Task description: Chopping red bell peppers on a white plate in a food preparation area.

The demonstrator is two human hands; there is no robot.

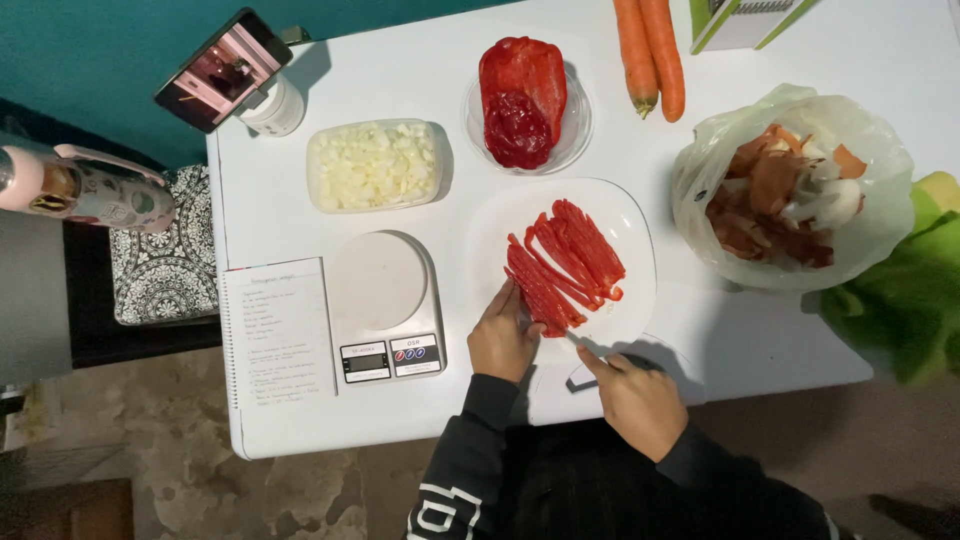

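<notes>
- Red pepper strips [565, 262] laid side by side on a white plate [630, 225], near the front edge of a white table [880, 40].
- Left hand [503, 337] knuckles up at the near end of the strips, fingers curled and pressed down on them.
- Right hand [637, 398] just beside, closed around a knife [577, 346], forefinger stretched along the blade, tip touching the nearest strip.
- Dark sleeves on both forearms, reaching in from below.
- Left of the plate: kitchen scale [385, 305], then an open notebook [278, 335].
- Behind: tub of chopped onion [375, 165], glass bowl [575, 130] holding more red pepper [520, 95], two carrots [650, 50].
- Right: plastic bag of peelings [790, 190], green cloth [900, 290].
- Phone [222, 68] propped at the far left corner; teal wall behind, mottled floor below.
</notes>
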